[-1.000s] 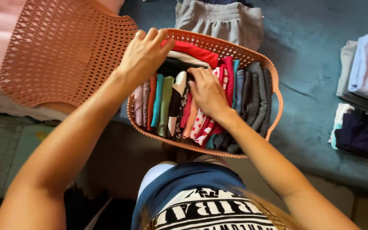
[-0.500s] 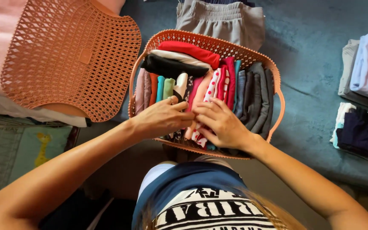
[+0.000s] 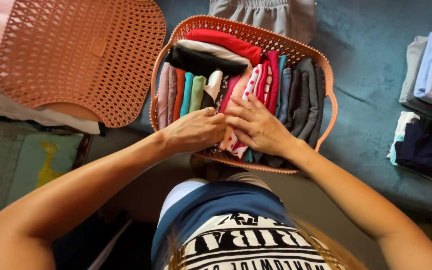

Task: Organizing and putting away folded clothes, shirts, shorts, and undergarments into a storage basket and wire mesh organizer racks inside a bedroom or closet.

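Folded clothes point(image 3: 236, 80) stand upright in rows inside orange mesh basket point(image 3: 326, 85), on blue bed point(image 3: 371, 45). Left hand point(image 3: 193, 132) & right hand point(image 3: 256, 127) meet at near end of rows, palms down, arms reaching fwd from below. Fingers point(image 3: 236, 107) of both curl in between pieces; whether they pinch one, can't tell. Near basket rim mostly hidden by hands. Matching mesh lid point(image 3: 81, 55) lies left.

Folded clothes point(image 3: 236, 80): many small garments filed upright in tight rows, pink, orange, teal, green, polka-dot, red, grey; 3 more, red, white and black, lie across at 12 o'clock. Orange lattice plastic basket point(image 3: 326, 75), oval, full, on blue fabric.
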